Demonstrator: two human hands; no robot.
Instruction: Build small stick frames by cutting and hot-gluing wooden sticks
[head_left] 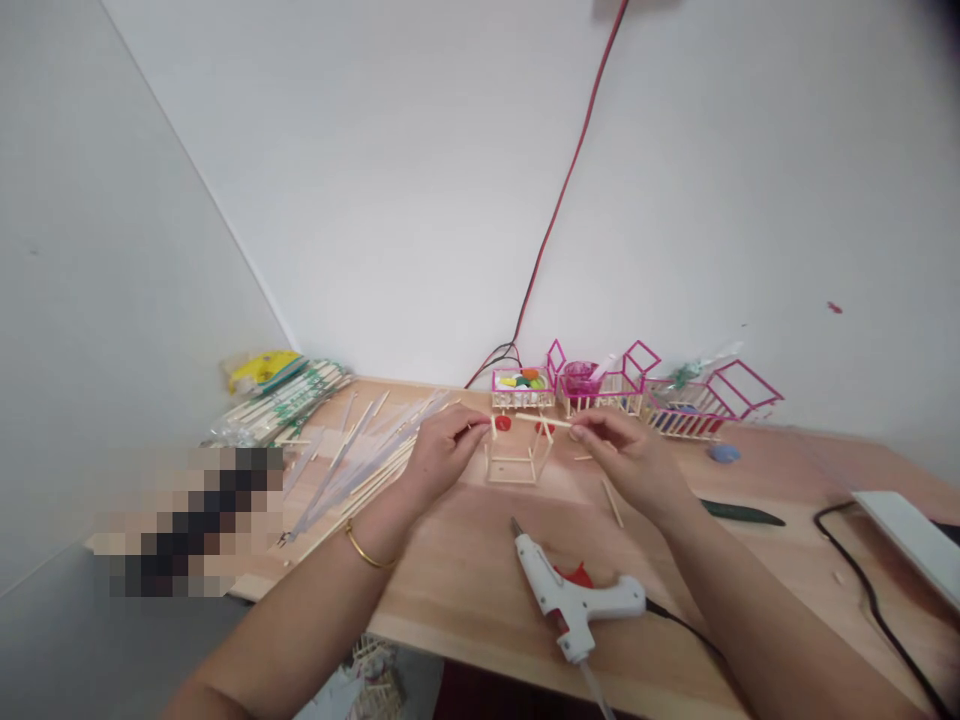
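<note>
Thin stick (541,421) pinched at both ends by left hand (439,455) & right hand (630,458) — held level over stick frame (517,457), glue gun (574,598) laid w/in reach on table (465,580).

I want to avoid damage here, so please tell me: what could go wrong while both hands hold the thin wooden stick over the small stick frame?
1. The left hand and right hand hold a thin wooden stick over the small open stick frame; pressing might bend or break the light frame.
2. The white glue gun lies near the wooden table's front edge, close to the right forearm; a bump may knock it off.
</note>
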